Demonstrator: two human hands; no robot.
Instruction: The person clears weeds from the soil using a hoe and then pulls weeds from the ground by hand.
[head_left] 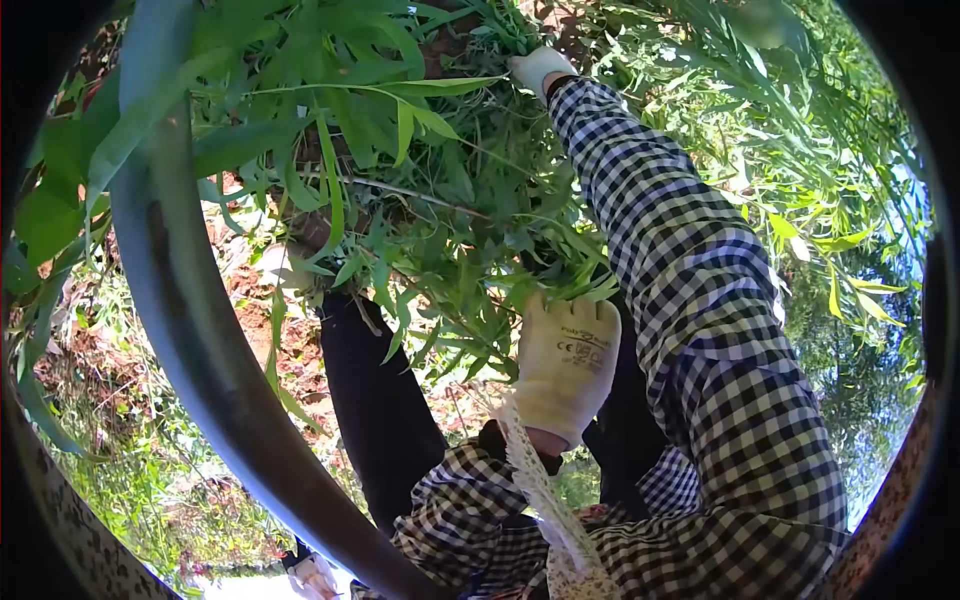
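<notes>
My left hand (568,365), in a white printed work glove, is close to my body with its back towards me. Its fingers curl round a bunch of green leafy stems (450,290) that spreads up and to the left. My right hand (540,70), in a white glove too, is stretched far forward at the top of the view, low among narrow-leaved plants (490,40). It looks rounded and closed, with the fingertips hidden by leaves, so what it grips cannot be made out.
A thick dark curved bar or rim (190,270), blurred and very near, crosses the left side. Broad leaves (330,60) hang in front at upper left. Reddish soil (240,260) shows below. My dark-trousered leg (375,400) stands behind the stems. A patterned strap (545,490) hangs by my left wrist.
</notes>
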